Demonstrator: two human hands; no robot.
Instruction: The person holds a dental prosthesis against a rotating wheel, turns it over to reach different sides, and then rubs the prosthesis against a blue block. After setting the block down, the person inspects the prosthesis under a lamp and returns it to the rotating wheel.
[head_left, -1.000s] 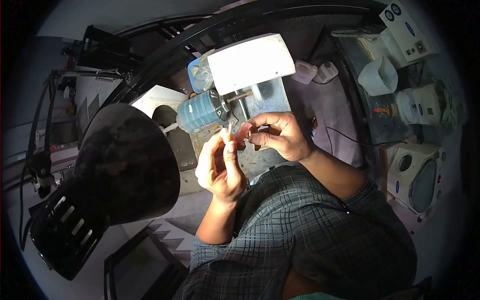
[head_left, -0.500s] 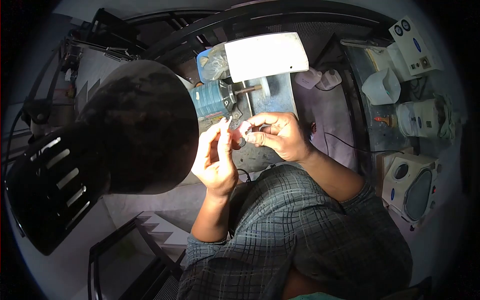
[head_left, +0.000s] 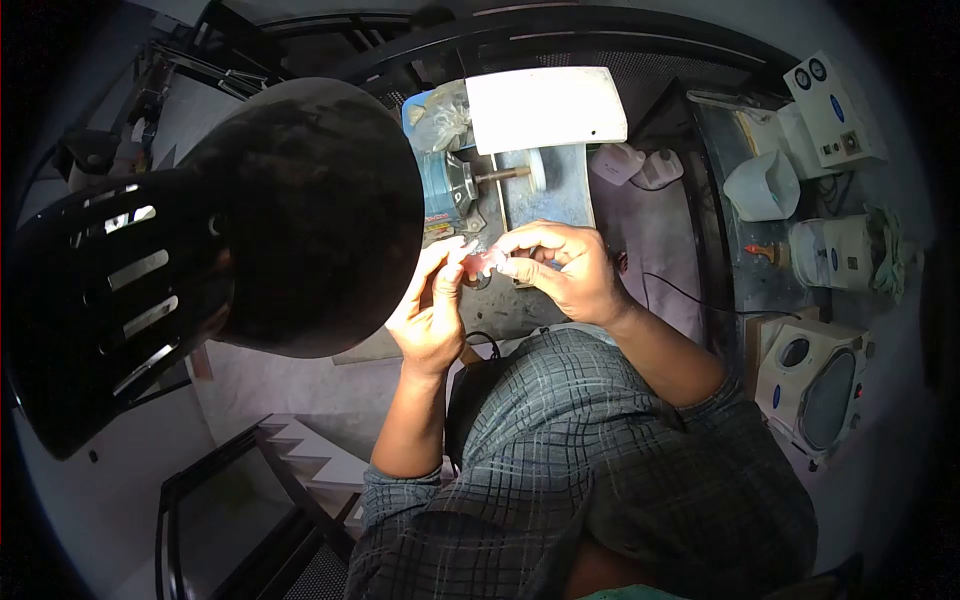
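A small pink piece [head_left: 481, 263], curved and partly whitish at its edges, is held up between my two hands under bright light. My left hand [head_left: 432, 312] pinches its left end between thumb and fingers. At its right end, my right hand [head_left: 568, 268] grips it with thumb and index finger. Just beyond the hands stands a blue motor [head_left: 447, 186], whose shaft carries a white wheel [head_left: 538, 170] under a white cover [head_left: 547, 108]. Fine detail of the pink piece is too small to tell.
A large black lamp [head_left: 320, 220] fills the left side close to my left hand. Behind the motor lies a plastic bag [head_left: 440, 118]. Jugs [head_left: 616, 163] stand beyond the bench. On the right are a white container [head_left: 762, 186] and a cream machine [head_left: 815, 385].
My left hand has closed in on the pink piece, which now spans both hands. The view has shifted slightly, and the lamp covers more of the motor.
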